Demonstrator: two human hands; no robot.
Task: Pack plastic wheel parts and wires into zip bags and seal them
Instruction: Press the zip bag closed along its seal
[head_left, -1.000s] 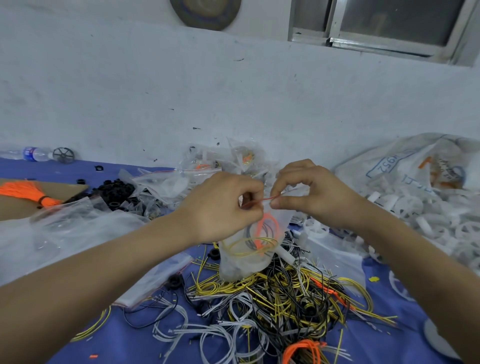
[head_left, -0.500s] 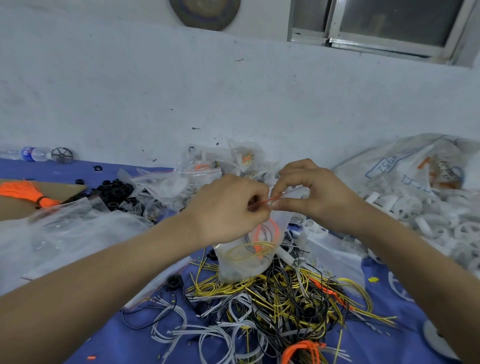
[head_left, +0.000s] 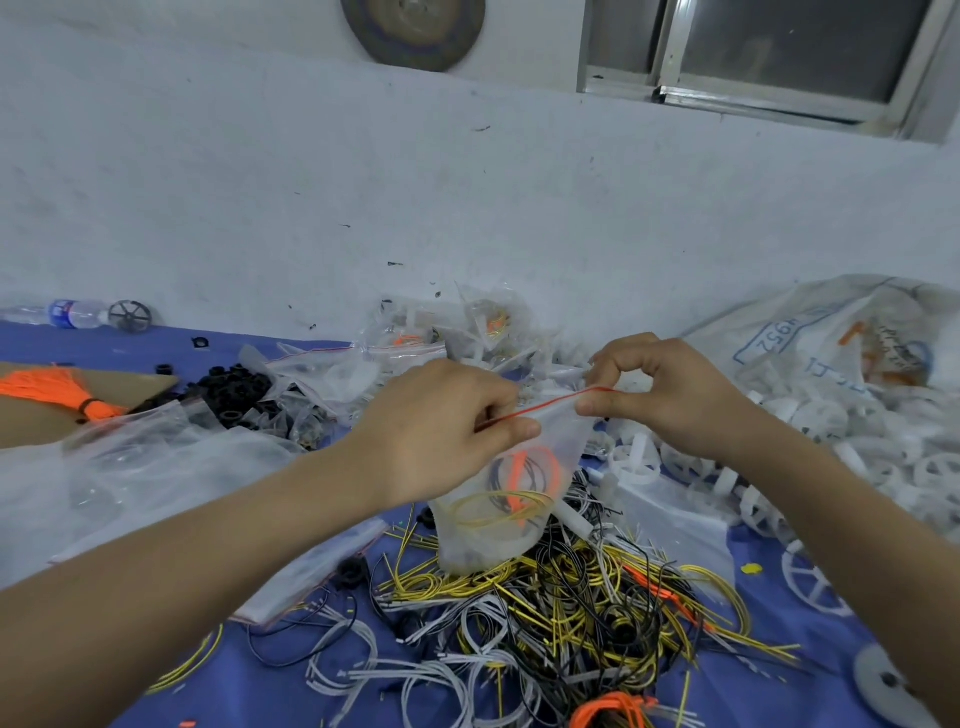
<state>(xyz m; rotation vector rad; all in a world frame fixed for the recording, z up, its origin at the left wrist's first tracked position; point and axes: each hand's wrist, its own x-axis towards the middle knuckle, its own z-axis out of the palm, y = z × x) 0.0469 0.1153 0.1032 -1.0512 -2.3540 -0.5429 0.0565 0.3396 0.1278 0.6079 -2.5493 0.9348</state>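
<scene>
A clear zip bag (head_left: 498, 499) with a red seal line hangs above the table, holding coiled orange, yellow and black wires. My left hand (head_left: 441, 431) pinches the left end of the seal strip. My right hand (head_left: 670, 395) pinches the right end, so the strip is stretched between them. Under the bag lies a tangle of yellow, black and white wires (head_left: 545, 623). White plastic wheel parts (head_left: 810, 457) are heaped at the right.
A large printed sack (head_left: 831, 338) sits behind the white wheels. Filled zip bags (head_left: 447, 332) pile against the wall. Black parts (head_left: 234, 389), an orange wire bundle (head_left: 62, 389) on cardboard, empty bags (head_left: 130, 467) and a water bottle (head_left: 67, 313) lie at the left.
My hands have drawn apart along the seal strip, the right hand sliding rightward, so more of the red line shows between them. The bag hangs in about the same place.
</scene>
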